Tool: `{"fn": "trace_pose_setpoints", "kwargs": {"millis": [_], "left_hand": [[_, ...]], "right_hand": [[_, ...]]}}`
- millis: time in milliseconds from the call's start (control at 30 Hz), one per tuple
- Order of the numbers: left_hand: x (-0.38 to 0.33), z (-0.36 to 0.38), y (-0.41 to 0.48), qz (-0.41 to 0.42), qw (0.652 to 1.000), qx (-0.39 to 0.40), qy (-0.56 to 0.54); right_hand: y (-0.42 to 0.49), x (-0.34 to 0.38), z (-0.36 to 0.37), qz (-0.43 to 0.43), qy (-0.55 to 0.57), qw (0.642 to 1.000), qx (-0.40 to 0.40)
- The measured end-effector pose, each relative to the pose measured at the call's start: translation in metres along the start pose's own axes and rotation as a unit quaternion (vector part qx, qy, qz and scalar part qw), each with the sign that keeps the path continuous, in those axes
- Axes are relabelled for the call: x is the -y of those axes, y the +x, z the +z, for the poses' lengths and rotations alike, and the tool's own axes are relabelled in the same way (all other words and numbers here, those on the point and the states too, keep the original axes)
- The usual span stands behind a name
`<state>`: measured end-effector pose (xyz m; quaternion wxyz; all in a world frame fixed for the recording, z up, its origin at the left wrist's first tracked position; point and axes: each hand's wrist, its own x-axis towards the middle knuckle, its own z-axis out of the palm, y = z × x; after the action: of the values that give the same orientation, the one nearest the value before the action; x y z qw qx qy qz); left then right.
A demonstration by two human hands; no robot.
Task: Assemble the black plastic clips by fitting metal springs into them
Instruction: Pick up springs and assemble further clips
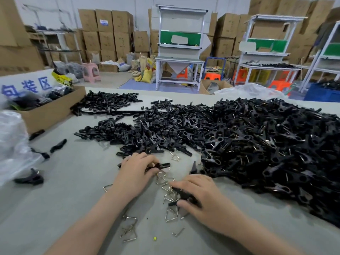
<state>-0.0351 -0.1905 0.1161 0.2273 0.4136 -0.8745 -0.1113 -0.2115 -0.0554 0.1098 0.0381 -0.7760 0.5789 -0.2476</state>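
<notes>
The fingers (pixel 147 161) of the left hand (pixel 135 174) are curled together and pinch a black clip piece (pixel 161 165), whose end sticks out to the right past the fingertips. The right hand (pixel 201 195) has its own fingers clamped on a second clip piece (pixel 182 196), forefinger stretched over the top and thumb pressed in from below. Both hands lie palm down, low over the grey counter (pixel 70 196), with bare forearms running back towards the lower edge of the view. The two hands are near each other but apart.

Between them lies a loose scatter of metal springs (pixel 165 179), bent wire triangles, some overlapping. More springs (pixel 129 232) lie nearer the person, between the forearms. Just beyond the left hand begins a low spread of clip halves (pixel 128 131). To the right of the right hand rises a big heap of black clips (pixel 266 144), wire showing in many of them, its edge close to the right knuckles. Farther back another pile (pixel 108 102) sits on a pale sheet. On the left stand a cardboard box (pixel 53 109) with dark goods inside and a clear plastic bag (pixel 11 144). A few stray clips (pixel 58 145) lie on the counter near them. Beyond the counter are white workbenches (pixel 180 43), orange stools (pixel 211 76) and stacked cartons (pixel 106 34).
</notes>
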Motion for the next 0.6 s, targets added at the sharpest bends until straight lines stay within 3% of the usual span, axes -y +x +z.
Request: {"fn": "trace_pose_setpoints", "kwargs": {"millis": [300, 433, 600], "left_hand": [[-0.002, 0.001, 0.003, 0.009, 1.0, -0.02, -0.016], [-0.024, -0.005, -0.004, 0.062, 0.987, -0.114, -0.1], [-0.059, -0.001, -0.023, 0.108, 0.966, -0.099, -0.212]], "right_hand": [[0.003, -0.004, 0.001, 0.014, 0.016, 1.0, -0.023], [0.004, 0.003, -0.003, 0.026, 0.083, 0.985, -0.149], [0.005, 0.004, -0.005, -0.029, 0.036, 0.965, -0.258]]}}
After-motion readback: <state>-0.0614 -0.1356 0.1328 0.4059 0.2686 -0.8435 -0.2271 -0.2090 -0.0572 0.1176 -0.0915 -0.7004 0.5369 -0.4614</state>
